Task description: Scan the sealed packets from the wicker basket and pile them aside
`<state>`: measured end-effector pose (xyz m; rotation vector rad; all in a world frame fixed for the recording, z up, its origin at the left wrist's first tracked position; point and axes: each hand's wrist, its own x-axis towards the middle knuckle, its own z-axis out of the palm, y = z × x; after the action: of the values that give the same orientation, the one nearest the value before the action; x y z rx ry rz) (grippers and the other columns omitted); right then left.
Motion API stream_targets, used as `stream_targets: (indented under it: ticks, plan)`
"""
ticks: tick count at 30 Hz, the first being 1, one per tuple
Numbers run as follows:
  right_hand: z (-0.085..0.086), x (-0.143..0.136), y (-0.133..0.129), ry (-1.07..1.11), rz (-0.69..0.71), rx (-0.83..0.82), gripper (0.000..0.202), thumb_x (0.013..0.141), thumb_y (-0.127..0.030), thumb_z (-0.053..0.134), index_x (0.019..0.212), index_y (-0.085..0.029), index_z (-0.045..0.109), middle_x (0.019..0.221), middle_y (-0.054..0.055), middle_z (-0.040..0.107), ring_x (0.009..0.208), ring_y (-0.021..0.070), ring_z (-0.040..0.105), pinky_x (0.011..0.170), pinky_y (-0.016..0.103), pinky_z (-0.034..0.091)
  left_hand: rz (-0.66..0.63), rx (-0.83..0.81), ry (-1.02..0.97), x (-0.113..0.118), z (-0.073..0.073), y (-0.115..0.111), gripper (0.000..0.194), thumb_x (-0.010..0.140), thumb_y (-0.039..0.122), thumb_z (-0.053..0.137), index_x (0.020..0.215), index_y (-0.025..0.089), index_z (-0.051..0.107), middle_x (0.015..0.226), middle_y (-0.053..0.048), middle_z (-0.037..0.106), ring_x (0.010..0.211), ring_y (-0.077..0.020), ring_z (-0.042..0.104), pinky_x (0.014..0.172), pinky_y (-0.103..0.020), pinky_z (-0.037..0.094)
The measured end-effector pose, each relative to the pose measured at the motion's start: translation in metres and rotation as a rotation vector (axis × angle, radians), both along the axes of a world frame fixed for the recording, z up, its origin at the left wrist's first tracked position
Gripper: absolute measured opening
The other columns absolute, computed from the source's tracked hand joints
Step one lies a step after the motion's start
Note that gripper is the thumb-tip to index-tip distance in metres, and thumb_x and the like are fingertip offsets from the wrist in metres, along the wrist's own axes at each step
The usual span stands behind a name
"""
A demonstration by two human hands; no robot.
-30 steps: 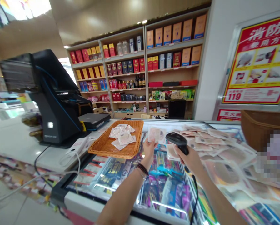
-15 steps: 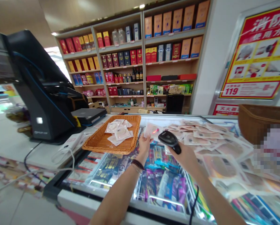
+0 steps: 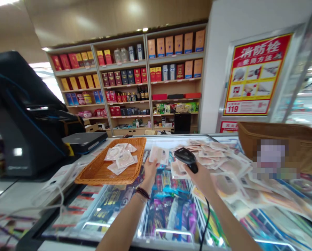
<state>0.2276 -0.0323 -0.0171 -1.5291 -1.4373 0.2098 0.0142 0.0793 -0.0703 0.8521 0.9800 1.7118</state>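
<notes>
Between the fingers of my left hand is a flat clear packet with a small printed label, held up just right of the wicker tray. My right hand is wrapped round a black barcode scanner, whose head points left at the packet. A dark cord hangs from the scanner. Several similar packets lie in the orange wicker tray. Many more flat packets are heaped on the glass freezer top to the right, and some lie beneath the scanner.
Under the glass, wire baskets hold colourful wrapped packs. A black checkout terminal and a flat dark device stand at left. A brown basket is at right. Shelves of boxes line the back wall.
The view has turned right and tilted up a little. The red scanning light on the packet is gone, and the packet now sits a bit farther from the scanner head.
</notes>
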Motion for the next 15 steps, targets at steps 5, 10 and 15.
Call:
stream_targets:
  ticks: [5,10,15]
  plan:
    - [-0.002,0.057,-0.014,0.173,-0.100,-0.015,0.044,0.080,-0.070,0.057,0.071,-0.026,0.061,0.049,0.004,0.063,0.049,0.0256,0.064,0.050,0.032,0.043,0.009,-0.064,-0.001,0.023,0.017,0.018,0.028,0.073,0.018,0.085,0.091,0.018,0.064,0.081,-0.004,0.073,0.073,-0.0160,0.074,0.079,-0.032,0.062]
    - [-0.003,0.108,-0.034,0.271,-0.183,0.028,0.047,0.078,-0.072,0.060,0.066,-0.027,0.056,0.043,0.000,0.056,0.040,0.0212,0.057,0.045,0.032,0.042,-0.134,-0.076,0.026,0.083,0.053,0.039,0.020,0.081,0.016,0.079,0.094,0.019,0.064,0.086,-0.005,0.075,0.086,-0.0189,0.077,0.089,-0.037,0.062]
    - [0.003,0.135,-0.056,0.268,-0.255,0.052,0.047,0.075,-0.072,0.060,0.062,-0.027,0.053,0.040,0.000,0.055,0.037,0.0199,0.053,0.044,0.033,0.042,-0.334,-0.052,0.005,0.163,0.085,0.049,0.015,0.087,0.017,0.075,0.094,0.018,0.062,0.098,-0.009,0.076,0.097,-0.0185,0.076,0.095,-0.033,0.060]
